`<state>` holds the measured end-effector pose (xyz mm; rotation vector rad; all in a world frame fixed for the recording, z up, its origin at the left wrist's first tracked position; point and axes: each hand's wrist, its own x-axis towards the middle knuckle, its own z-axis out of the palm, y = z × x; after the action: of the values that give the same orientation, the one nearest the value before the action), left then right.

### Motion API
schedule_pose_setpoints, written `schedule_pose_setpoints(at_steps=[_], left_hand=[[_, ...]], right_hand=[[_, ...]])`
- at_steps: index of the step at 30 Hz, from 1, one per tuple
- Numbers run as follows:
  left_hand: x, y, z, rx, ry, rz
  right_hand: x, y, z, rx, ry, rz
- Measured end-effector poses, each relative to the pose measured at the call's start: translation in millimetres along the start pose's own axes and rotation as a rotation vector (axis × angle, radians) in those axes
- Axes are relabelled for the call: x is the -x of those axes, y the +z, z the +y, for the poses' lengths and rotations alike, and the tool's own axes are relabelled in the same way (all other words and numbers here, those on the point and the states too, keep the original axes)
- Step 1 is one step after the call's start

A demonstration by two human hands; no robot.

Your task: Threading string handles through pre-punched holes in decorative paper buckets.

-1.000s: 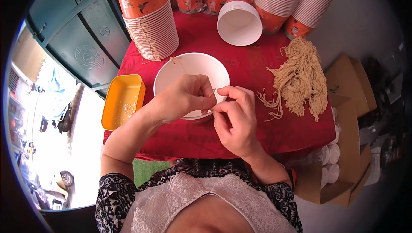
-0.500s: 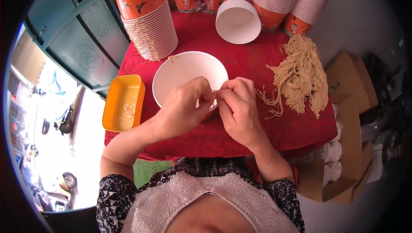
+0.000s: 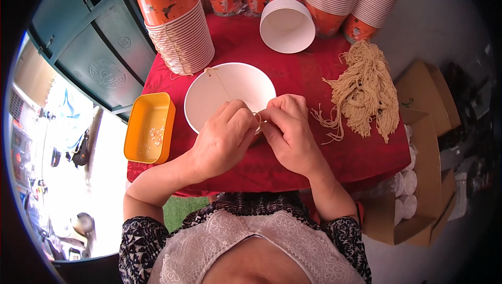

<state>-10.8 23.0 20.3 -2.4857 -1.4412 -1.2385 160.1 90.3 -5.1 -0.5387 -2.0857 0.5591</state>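
Note:
A white-lined paper bucket (image 3: 250,79) sits in front of me on the table, its mouth tilted up. A tan string (image 3: 218,80) is fixed at the bucket's far rim and stretches across the opening toward my hands. At the near rim, my left hand (image 3: 222,138) is closed, pinching the string beside a small loop. Right across from it, my right hand (image 3: 289,135) pinches the string's other end, with a tip showing between finger and thumb. My hands hide much of the near side of the bucket.
To the left stands a yellow tray (image 3: 171,127) with small white bits in it. Nested orange paper buckets (image 3: 183,35) rise behind it, and more stacks line the back. A single bucket (image 3: 287,29) lies on its side. On the right are a bundle of tan strings (image 3: 366,93) and cardboard boxes (image 3: 426,153).
Between my fingertips a small string loop has come into view. My left hand has turned and dropped slightly, and the fingertips are a little further apart.

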Motion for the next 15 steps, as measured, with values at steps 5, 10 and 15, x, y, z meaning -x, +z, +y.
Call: schedule_pose_setpoints(at_steps=[5, 10, 15], left_hand=[[-0.8, -2.9, -1.7, 0.108, -0.038, 0.009], [-8.1, -11.7, 0.5, 0.270, -0.212, -0.043], [-8.5, -13.2, -2.0, 0.306, -0.295, -0.033]], right_hand=[[-0.7, -1.6, 0.6, -0.067, 0.004, -0.015], [4.0, 5.3, -7.4, 0.001, -0.072, 0.177], [10.8, 8.8, -17.0, 0.173, -0.158, 0.223]])
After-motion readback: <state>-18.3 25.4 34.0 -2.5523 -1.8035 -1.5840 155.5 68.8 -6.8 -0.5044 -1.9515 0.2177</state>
